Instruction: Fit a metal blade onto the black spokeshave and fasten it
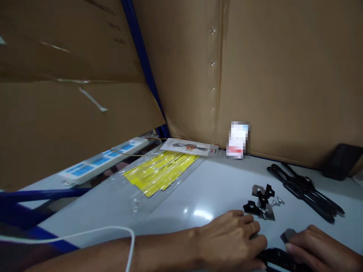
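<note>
At the lower right, my left hand (pixel 234 238) is closed around a black spokeshave body (pixel 278 258), which the frame's bottom edge cuts off in part. Between thumb and fingers, my right hand (pixel 320 245) pinches a flat grey metal blade (pixel 288 235) just above that body. Beyond my left hand lies a small pile of black cap plates (pixel 251 207), grey blades (pixel 270 215) and silver thumb screws (pixel 278 201). Farther right, more black spokeshave bodies (pixel 306 189) lie crossed on one another.
Clear plastic bags with yellow sheets (pixel 161 172) and a printed spokeshave card (pixel 190 147) lie at the back left. A blurred-out upright screen (pixel 238 139) and a dark object (pixel 343 160) lean on the cardboard wall (pixel 283 75). A power strip (pixel 102 160) and white cable (pixel 85 231) are left.
</note>
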Demonstrator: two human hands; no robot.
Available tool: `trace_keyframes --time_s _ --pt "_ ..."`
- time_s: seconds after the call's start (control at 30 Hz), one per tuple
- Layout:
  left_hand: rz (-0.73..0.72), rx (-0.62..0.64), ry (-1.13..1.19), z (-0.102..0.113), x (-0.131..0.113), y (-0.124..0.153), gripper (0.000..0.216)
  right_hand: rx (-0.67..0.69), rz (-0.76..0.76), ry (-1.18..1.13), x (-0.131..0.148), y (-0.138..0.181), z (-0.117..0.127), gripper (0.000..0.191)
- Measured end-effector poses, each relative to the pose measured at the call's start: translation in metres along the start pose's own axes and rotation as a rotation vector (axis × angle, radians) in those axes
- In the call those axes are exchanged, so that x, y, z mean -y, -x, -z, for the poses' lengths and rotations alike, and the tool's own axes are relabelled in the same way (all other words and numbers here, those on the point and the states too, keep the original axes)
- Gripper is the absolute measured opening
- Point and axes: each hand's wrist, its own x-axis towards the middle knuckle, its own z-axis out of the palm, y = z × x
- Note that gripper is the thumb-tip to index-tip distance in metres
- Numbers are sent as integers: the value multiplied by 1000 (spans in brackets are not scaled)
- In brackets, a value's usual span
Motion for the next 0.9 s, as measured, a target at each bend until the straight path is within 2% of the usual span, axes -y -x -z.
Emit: trace_keyframes --time_s 0.1,0.17,0.3,0.4,0.43,0.53,0.57,0.63,0.7,0.8,0.9 --pt "-4 2 39 0 -1 0 41 64 2 17 19 -8 17 43" --pt "-8 -3 64 1 -1 -1 43 44 12 34 33 -12 28 39" --pt "-4 -17 99 4 0 -2 42 -151 93 100 53 -27 49 46" --pt "-8 -27 117 3 3 -1 41 -273 107 373 66 -52 58 54" --pt "-12 -31 119 1 4 0 41 -309 107 534 71 -63 60 52" --pt "-31 -43 119 -6 7 0 42 -358 83 632 86 -105 65 30" --pt "-42 -46 117 -9 9 0 43 -375 71 653 91 -121 68 37" --pt "-62 -53 109 -16 11 -1 43 -399 45 683 100 -151 75 70" --pt "-80 -59 101 -24 14 -2 42 -421 21 694 106 -177 83 88" --pt "-105 -73 87 -36 16 -3 43 -461 23 677 109 -204 90 97" --pt "-117 -90 78 -44 18 -3 41 -488 63 627 105 -214 87 97"
